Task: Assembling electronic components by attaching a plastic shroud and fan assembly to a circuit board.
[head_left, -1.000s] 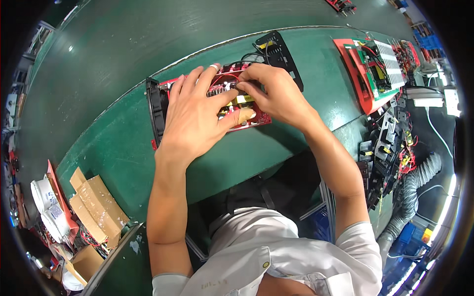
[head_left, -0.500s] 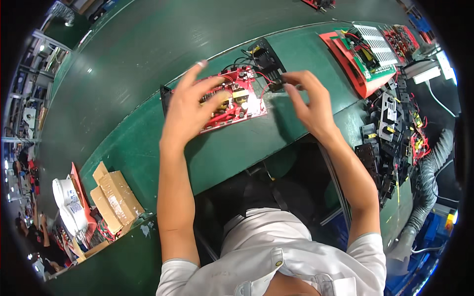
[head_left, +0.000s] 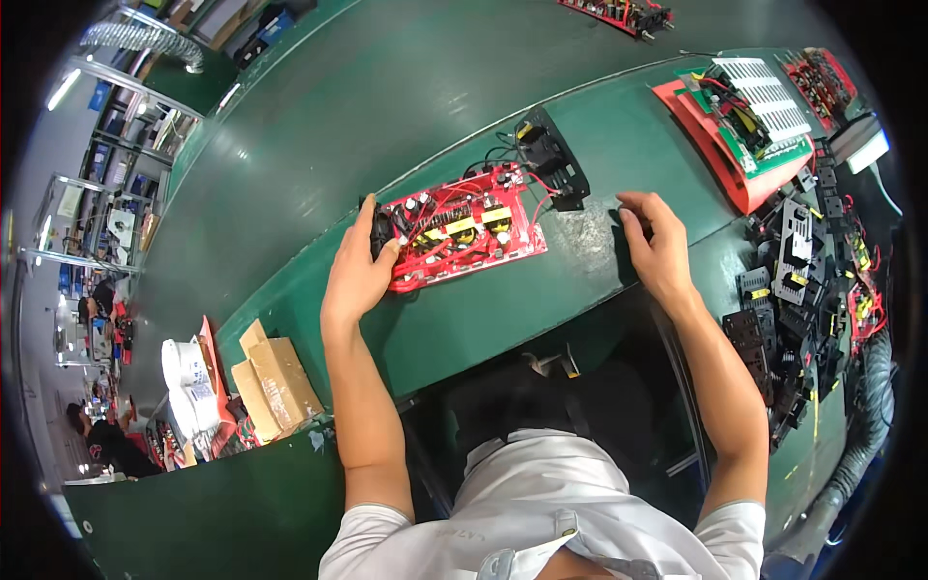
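The view was mostly filled by a green bench [head_left: 454, 319], bounded in front by a slanting near edge and behind by a pale seam, with more green surface beyond. Shelves [head_left: 116, 193] were seen at far left. The right side was taken up by a pile [head_left: 797, 280] of black parts, flanked by a grey hose [head_left: 858, 411]. A red board [head_left: 474, 235] was laid mid-bench, with a strip of green left before it and a wider stretch between it and the pile. At left, a carton [head_left: 275, 387] was placed near the edge. A black panel [head_left: 559, 159] was wired to the board's right end. The hands were held well apart: the board's left end plate [head_left: 384, 230] was gripped by the left hand [head_left: 356, 277], while the right hand [head_left: 660, 246] was held unclosed beside the panel, thumb parted from curled fingers.
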`<state>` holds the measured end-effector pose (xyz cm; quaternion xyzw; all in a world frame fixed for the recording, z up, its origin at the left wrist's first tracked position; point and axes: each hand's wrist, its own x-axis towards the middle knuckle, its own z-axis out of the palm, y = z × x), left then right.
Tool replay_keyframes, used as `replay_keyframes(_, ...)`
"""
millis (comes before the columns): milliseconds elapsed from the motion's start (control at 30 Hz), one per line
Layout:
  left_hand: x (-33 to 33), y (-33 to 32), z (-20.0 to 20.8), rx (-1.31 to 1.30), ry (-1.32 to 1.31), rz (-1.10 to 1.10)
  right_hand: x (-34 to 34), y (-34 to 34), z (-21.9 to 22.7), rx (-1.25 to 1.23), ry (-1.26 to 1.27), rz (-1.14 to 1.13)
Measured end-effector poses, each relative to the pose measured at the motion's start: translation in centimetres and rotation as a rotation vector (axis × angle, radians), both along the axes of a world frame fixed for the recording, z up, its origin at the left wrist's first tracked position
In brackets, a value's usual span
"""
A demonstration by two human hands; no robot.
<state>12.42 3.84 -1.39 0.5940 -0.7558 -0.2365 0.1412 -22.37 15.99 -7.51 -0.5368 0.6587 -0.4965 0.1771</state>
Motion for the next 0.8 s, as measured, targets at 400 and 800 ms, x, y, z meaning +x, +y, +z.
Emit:
replay_keyframes(400, 0.4, -2.1, -1.2, -0.051, 0.250, 0.088, -0.8, -0.3, 0.0, -0.056, 0.044, 0.031)
replay_keyframes(800, 3.6, -14.0, -1.7, -0.088, 0.489, 0.147, -0.5, -0.5, -0.6, -0.030, 0.024, -0.007)
